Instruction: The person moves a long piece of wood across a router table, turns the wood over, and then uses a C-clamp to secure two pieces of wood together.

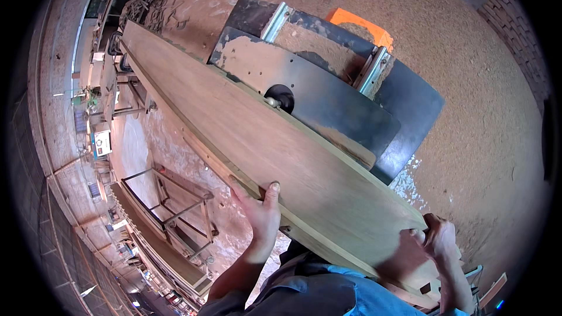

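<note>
A long, pale brown wooden panel runs slantwise from the far left to the near right, with a raised strip along its near side. My left hand grips that near side around the middle, thumb on the upper edge and the other fingers partly hidden against the side. At the near right end my right hand is closed over the far edge. Against the panel's far edge sits a dark machine table, dusted with sawdust. A metal spindle shows in its round black opening, right beside the panel.
Two metal rails cross the back of the machine, and an orange part sticks out behind it. Sawdust covers the floor. On the left stand a metal frame and a long wooden piece. Wood scraps lie at the far left.
</note>
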The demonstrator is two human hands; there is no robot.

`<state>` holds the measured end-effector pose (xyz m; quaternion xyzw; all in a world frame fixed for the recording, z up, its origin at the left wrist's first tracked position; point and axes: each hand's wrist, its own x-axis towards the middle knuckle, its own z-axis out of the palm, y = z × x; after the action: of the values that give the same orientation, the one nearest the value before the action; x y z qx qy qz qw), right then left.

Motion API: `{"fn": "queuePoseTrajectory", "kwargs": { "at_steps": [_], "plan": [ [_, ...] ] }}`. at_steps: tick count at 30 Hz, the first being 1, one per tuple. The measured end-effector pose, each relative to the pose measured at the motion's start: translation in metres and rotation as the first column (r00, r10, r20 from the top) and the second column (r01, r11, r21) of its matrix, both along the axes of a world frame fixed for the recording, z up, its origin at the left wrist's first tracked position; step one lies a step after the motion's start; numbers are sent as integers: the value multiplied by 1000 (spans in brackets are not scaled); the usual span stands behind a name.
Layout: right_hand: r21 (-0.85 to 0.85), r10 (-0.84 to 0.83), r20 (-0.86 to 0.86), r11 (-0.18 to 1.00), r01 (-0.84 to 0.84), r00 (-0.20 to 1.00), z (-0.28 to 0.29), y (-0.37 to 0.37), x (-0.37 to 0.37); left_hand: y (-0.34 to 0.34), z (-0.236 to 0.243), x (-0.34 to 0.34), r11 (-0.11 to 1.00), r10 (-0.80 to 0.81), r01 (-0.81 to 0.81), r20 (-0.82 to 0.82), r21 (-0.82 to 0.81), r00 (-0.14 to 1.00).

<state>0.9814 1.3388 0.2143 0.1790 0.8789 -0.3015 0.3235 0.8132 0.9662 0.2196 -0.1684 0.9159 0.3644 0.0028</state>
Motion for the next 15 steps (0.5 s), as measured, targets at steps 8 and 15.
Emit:
{"fn": "queuePoseTrajectory", "kwargs": {
  "at_steps": [8, 15],
  "plan": [
    [-64, -61, -118, 997, 53, 991, -6, -7, 6, -10, -11, 4, 999, 24, -24, -12, -29, 1000],
    [-126, -41, -132, 992, 24, 990, 15, -10, -14, -12, -9, 6, 998, -5, 3, -32, -70, 999]
  ]
}}
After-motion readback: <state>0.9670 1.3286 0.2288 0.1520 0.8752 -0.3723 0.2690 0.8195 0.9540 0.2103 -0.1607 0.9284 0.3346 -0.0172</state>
